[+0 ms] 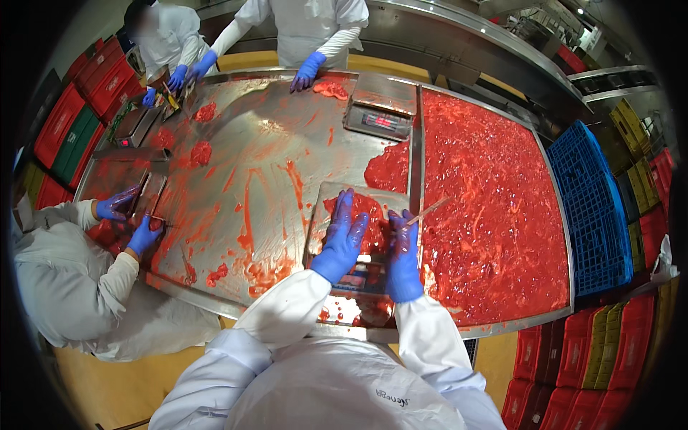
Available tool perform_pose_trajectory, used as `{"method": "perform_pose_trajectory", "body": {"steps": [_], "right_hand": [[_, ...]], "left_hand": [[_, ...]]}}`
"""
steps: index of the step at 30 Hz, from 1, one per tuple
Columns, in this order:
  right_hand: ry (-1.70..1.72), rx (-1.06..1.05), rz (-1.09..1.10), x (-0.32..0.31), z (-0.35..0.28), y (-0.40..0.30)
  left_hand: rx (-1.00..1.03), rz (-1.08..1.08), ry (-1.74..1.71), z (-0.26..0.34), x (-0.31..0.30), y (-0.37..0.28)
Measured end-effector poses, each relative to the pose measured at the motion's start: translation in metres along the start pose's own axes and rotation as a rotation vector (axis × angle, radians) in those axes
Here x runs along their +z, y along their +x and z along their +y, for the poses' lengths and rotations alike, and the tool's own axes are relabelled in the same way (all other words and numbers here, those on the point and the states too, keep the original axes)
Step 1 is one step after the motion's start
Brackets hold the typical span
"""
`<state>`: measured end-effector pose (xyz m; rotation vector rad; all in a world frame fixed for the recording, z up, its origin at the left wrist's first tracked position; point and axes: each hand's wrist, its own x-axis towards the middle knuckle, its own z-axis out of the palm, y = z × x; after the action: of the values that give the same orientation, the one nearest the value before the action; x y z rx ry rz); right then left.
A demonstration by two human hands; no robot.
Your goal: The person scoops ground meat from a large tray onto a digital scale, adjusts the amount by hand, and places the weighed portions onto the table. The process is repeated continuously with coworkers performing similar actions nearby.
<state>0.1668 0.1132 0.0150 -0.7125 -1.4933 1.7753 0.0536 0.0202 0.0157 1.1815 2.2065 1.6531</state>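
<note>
A bench scale (398, 200) stands before me on the steel table, with raw red meat (373, 223) on its pan. My left hand (339, 244), in a bloodied blue glove, rests on the left side of that meat with its fingers extended and thumb apart. At the pan's right edge my right hand (404, 258), also gloved in blue, grips a thin flat tool (431, 209), perhaps a knife. The tool points up and right over a metal-rimmed bin of raw meat (489, 215). My forearms partly cover the scale's display.
More meat (389, 167) lies behind the scale, near a second scale (379, 118). A co-worker (70, 279) handles meat at the left; two others (317, 32) stand across the table (269, 145). Blue crates (588, 209) and red crates (580, 349) are stacked at the right.
</note>
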Motion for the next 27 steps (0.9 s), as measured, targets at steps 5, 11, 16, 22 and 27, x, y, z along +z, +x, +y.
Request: {"method": "perform_pose_trajectory", "body": {"steps": [5,11,16,22,27], "right_hand": [[0.187,-0.011,0.26,-0.071,-0.023,0.006],[0.193,0.174,0.386,-0.152,0.005,-0.033],[0.184,0.154,0.519,-0.175,0.008,-0.053],[0.21,0.166,0.543,-0.183,0.013,-0.047],[0.122,0.192,0.592,-0.182,0.003,-0.047]], "left_hand": [[0.312,-0.381,-0.171,0.024,0.025,-0.015],[0.559,-0.611,0.271,-0.007,0.056,-0.014],[0.255,-0.654,0.188,-0.052,-0.002,0.047],[-0.511,-0.458,-0.308,-0.114,-0.099,0.158],[-0.184,-0.335,-0.134,-0.116,-0.124,0.199]]}}
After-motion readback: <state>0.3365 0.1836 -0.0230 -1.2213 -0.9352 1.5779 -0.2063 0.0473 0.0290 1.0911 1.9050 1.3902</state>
